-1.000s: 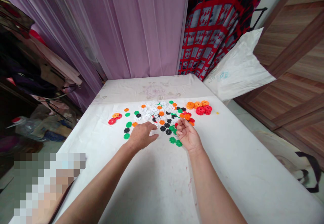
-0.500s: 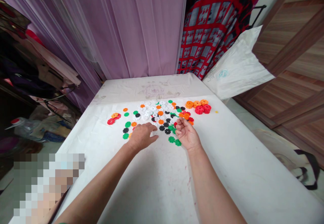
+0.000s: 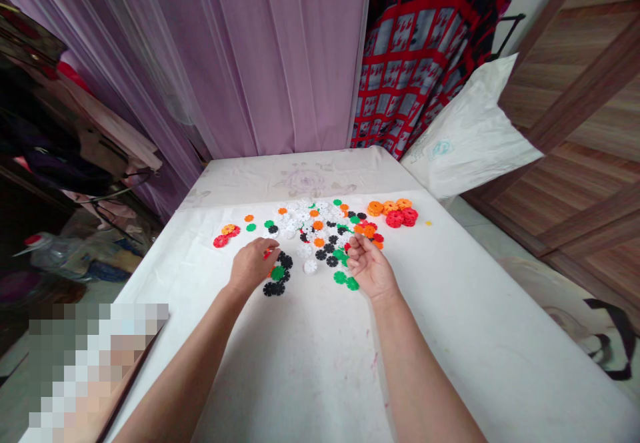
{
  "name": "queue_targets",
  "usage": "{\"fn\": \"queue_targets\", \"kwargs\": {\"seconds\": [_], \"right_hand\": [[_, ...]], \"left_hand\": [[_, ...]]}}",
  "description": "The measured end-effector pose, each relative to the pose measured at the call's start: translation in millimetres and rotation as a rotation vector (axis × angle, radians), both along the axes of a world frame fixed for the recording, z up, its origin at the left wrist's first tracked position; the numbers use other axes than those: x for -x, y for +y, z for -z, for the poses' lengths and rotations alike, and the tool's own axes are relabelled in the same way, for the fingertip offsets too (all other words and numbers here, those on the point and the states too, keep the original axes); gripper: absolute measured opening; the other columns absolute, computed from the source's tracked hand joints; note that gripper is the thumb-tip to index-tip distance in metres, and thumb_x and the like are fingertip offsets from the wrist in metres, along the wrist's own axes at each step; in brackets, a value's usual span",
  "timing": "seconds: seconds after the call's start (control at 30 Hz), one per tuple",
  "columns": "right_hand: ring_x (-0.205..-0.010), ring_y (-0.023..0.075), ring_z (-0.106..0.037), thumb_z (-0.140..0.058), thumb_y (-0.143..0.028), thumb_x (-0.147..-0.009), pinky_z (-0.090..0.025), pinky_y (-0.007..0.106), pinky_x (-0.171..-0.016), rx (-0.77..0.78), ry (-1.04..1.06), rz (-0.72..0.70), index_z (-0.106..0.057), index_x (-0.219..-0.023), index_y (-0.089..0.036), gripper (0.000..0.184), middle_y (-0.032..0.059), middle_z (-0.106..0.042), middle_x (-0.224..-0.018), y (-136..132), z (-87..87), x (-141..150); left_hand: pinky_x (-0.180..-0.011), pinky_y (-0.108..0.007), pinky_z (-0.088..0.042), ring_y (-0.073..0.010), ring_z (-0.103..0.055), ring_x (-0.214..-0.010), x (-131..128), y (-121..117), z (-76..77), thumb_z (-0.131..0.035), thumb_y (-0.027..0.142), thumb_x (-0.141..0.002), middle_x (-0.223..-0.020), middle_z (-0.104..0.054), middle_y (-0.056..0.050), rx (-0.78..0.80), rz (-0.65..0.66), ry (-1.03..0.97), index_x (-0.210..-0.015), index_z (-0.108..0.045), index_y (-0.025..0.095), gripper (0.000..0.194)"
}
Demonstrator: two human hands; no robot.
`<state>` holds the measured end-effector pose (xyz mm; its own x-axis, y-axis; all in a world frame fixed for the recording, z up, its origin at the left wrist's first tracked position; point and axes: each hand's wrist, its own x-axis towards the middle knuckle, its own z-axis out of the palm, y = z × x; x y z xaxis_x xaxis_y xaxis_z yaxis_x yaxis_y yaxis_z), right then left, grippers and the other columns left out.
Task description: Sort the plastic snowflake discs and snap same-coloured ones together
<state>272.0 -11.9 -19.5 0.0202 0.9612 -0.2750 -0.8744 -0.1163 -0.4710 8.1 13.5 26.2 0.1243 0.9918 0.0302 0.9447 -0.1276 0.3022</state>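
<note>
Small plastic flower-shaped discs lie scattered across the white table. My left hand (image 3: 253, 264) is at the left of the pile, fingers loosely bent and apart, above a cluster of black discs (image 3: 274, 288) and a green disc (image 3: 278, 273). A bit of red shows by its fingertips; I cannot tell whether it touches them. Palm turned up, my right hand (image 3: 371, 268) has its fingers curled in at the pile's right side; whatever they hold is hidden. Green discs (image 3: 346, 279) lie beside it. White discs (image 3: 300, 216) fill the middle, mixed with orange and black ones.
Stacked orange discs (image 3: 375, 208) and red discs (image 3: 403, 217) sit at the back right. A smaller red and orange group (image 3: 221, 240) lies at the left. A white bag (image 3: 470, 143) stands beyond the table's right edge, and a purple curtain (image 3: 280, 56) hangs behind.
My left hand has moved left, and black and green discs now lie bunched beside it. A white disc shows in front of the pile. My right hand has barely moved.
</note>
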Motion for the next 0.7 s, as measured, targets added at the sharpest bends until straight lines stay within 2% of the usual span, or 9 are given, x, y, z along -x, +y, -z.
{"fn": "queue_targets", "kwargs": {"seconds": [0.1, 0.23, 0.37, 0.47, 0.6, 0.7], "right_hand": [[-0.054, 0.0049, -0.057, -0.07, -0.019, -0.079, -0.04, 0.012, -0.04, 0.006, -0.007, 0.008, -0.07, -0.085, -0.02, 0.005, -0.0025, -0.073, -0.076, 0, -0.1, 0], [-0.053, 0.0047, -0.056, -0.069, -0.019, -0.08, -0.04, 0.012, -0.039, 0.01, -0.012, 0.013, -0.07, -0.084, -0.02, 0.004, -0.0024, -0.073, -0.076, 0, 0.1, 1], [-0.054, 0.0046, -0.056, -0.071, -0.02, -0.079, -0.04, 0.012, -0.04, -0.014, -0.017, 0.008, -0.07, -0.086, -0.019, 0.007, -0.0024, -0.072, -0.076, 0, 2.2, 0], [-0.055, 0.0049, -0.056, -0.071, -0.021, -0.079, -0.04, 0.013, -0.041, -0.029, -0.023, -0.003, -0.069, -0.086, -0.02, 0.007, -0.0023, -0.072, -0.077, 1, 4.3, -1], [-0.056, 0.006, -0.057, -0.07, -0.021, -0.081, -0.041, 0.014, -0.042, -0.037, -0.047, -0.006, -0.069, -0.086, -0.021, 0.006, -0.0022, -0.072, -0.079, 1, 6.5, -3], [-0.057, 0.006, -0.057, -0.069, -0.02, -0.081, -0.041, 0.014, -0.042, -0.038, -0.045, -0.002, -0.069, -0.087, -0.021, 0.006, -0.0022, -0.072, -0.08, 1, 7.2, -3]], "left_hand": [[-0.081, -0.032, -0.049, -0.0239, -0.065, -0.102, 19, 14, 6.8, -0.049, 0.039, -0.09, -0.115, -0.071, -0.004, -0.036, -0.122, 0.081, -0.109, -0.069, 0.025, 0.031], [-0.084, -0.037, -0.048, -0.0276, -0.065, -0.103, 26, 29, 9.3, -0.049, 0.044, -0.089, -0.117, -0.069, -0.008, -0.025, -0.132, 0.189, -0.118, -0.068, 0.024, 0.039], [-0.089, -0.042, -0.047, -0.0311, -0.063, -0.107, 19, 38, 7.3, -0.05, 0.048, -0.089, -0.12, -0.067, -0.01, -0.032, -0.086, 0.26, -0.121, -0.067, 0.024, 0.044], [-0.093, -0.043, -0.046, -0.0308, -0.061, -0.111, 11, 45, 6.2, -0.048, 0.043, -0.091, -0.125, -0.065, -0.01, -0.077, -0.04, 0.257, -0.125, -0.065, 0.025, 0.042], [-0.101, -0.044, -0.042, -0.0299, -0.052, -0.126, 2, 53, 12.0, -0.046, 0.033, -0.092, -0.141, -0.055, -0.008, -0.081, 0.123, 0.293, -0.13, -0.06, 0.026, 0.041], [-0.103, -0.04, -0.041, -0.0262, -0.052, -0.128, 0, 53, 19.5, -0.042, 0.027, -0.093, -0.143, -0.054, -0.009, -0.068, 0.206, 0.278, -0.131, -0.058, 0.023, 0.041]]}}
